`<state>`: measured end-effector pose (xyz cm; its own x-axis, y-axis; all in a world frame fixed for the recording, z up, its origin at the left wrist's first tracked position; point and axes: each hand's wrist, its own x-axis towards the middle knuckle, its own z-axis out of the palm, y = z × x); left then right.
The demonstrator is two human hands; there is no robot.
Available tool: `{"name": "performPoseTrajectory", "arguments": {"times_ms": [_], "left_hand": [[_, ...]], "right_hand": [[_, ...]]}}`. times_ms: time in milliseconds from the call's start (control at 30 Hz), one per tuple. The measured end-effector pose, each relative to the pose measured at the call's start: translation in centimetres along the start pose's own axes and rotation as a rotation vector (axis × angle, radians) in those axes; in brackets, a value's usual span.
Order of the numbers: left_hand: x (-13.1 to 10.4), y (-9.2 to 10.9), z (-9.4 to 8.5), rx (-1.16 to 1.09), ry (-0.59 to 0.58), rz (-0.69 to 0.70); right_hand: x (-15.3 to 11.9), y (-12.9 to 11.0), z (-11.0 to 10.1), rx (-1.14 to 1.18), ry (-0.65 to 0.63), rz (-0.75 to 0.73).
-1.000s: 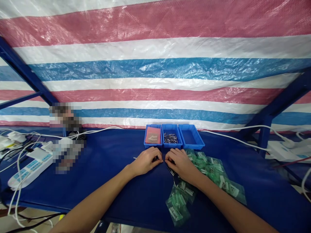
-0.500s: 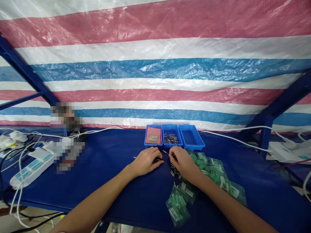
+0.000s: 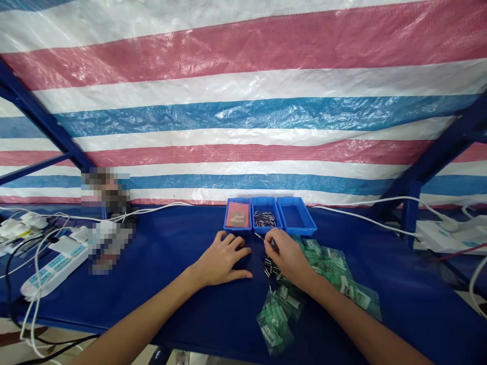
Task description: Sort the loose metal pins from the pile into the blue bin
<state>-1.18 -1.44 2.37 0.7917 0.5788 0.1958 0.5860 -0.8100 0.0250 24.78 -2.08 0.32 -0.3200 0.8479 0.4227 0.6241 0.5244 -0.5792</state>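
My left hand (image 3: 224,258) rests on the blue table with its fingers spread and nothing in it, just in front of the left tray. My right hand (image 3: 287,256) is closed in a pinch on a thin metal pin (image 3: 258,235) that sticks out to the left of its fingertips. Beneath and beside that hand lie loose dark pins (image 3: 265,268). The middle blue tray (image 3: 267,227) holds many similar pins (image 3: 265,219). A pink block with a pale arrow (image 3: 238,216) sits in the left tray (image 3: 225,221). Green plastic packets (image 3: 276,319) spread around my right forearm.
An open blue tray (image 3: 297,213) stands at the right of the row. White power strips (image 3: 57,266) with cables lie at the left and right. Blue frame posts (image 3: 411,215) and a striped sheet (image 3: 243,116) stand behind the blue table (image 3: 171,284).
My left hand has opened and spread its fingers; the dark pins that were under it no longer show there. My right hand stays in nearly the same place. The view has shifted slightly.
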Motion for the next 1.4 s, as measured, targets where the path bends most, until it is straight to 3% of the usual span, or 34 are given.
{"name": "performPoseTrajectory", "arguments": {"times_ms": [167,300,533,867,1167,1400], "left_hand": [[-2.2,0.0,0.2,-0.051,-0.022,-0.176],[-2.8,0.4,0.7,-0.158,-0.018,-0.346],[-2.0,1.1,1.3,-0.228,0.025,-0.425],[-0.7,2.1,2.7,-0.275,0.078,-0.426],[1.3,2.4,3.3,-0.249,0.084,-0.374],[1.1,2.1,1.7,-0.115,0.045,-0.264]], "right_hand": [[0.1,-0.1,-0.2,0.002,0.028,-0.017],[0.1,-0.2,-0.2,0.028,0.058,-0.007],[0.3,-0.3,-0.7,0.064,0.129,0.042],[0.3,-0.2,-0.6,0.124,0.270,0.199],[0.5,0.4,-0.5,0.155,0.300,0.131],[0.5,0.4,-0.7,0.148,0.281,0.113]]}}
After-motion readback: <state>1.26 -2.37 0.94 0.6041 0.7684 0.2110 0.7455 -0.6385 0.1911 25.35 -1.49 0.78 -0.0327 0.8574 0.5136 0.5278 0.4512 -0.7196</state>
